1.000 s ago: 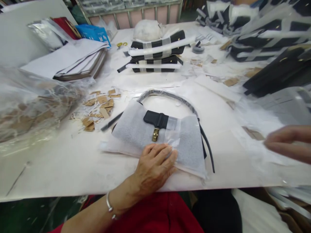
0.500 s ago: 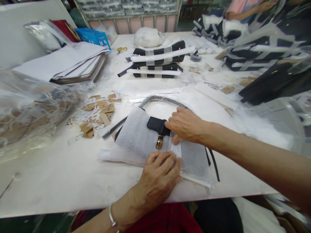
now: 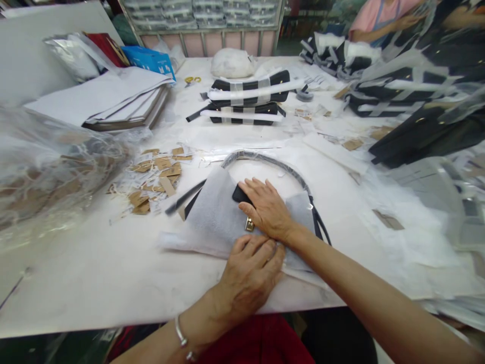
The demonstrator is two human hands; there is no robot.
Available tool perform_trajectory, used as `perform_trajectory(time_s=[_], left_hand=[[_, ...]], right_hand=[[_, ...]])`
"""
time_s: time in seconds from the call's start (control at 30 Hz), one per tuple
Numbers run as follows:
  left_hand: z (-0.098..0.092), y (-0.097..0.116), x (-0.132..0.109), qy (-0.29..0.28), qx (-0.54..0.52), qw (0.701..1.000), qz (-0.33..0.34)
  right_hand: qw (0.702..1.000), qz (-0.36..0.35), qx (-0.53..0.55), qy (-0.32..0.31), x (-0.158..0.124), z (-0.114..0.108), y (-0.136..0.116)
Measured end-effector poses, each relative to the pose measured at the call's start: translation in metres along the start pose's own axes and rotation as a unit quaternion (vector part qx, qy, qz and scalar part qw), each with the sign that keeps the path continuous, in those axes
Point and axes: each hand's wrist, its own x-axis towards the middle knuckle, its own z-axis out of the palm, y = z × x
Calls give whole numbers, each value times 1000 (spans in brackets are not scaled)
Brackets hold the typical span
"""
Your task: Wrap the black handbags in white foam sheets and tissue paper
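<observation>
A handbag (image 3: 212,212) wrapped in pale grey-white tissue lies flat in front of me. Its dark strap (image 3: 265,157) arches away from me, covered in clear film. Flat across the bag's middle lies my right hand (image 3: 267,210), fingers stretched out and partly covering a black flap tab (image 3: 239,194). A gold clasp (image 3: 249,224) shows beside its thumb. My left hand (image 3: 250,273) presses on the bag's near edge with bent fingers held together; its thumb side is hidden. Along the near left edge, a white wrapping layer (image 3: 178,241) sticks out.
Brown and white tags (image 3: 159,177) lie in a pile to the left, beside a clear plastic bag (image 3: 49,172). Two black wrapped bags (image 3: 246,101) are stacked farther back. More wrapped bags (image 3: 401,86) stand at the right, near a person in pink (image 3: 373,20). Yellow-handled scissors (image 3: 192,80) lie behind.
My right hand has moved from pinching at the black tab's right side to lying flat over the bag's middle. My left hand stays at the near edge.
</observation>
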Motion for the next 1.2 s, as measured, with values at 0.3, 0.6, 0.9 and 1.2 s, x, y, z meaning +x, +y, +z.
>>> perform_trajectory(time_s=[0.3, 0.6, 0.9, 1.2], left_hand=[[-42, -10, 4, -13, -18, 998, 60], [-115, -93, -35, 64, -24, 971, -228], [-101, -64, -55, -13, -165, 965, -203], [-66, -74, -50, 53, -170, 948, -262]], right_hand=[[999, -10, 37, 35, -8, 18, 14], [998, -3, -6, 58, 0, -22, -14], [993, -84, 67, -56, -36, -19, -68], [993, -64, 100, -21, -46, -5, -54]])
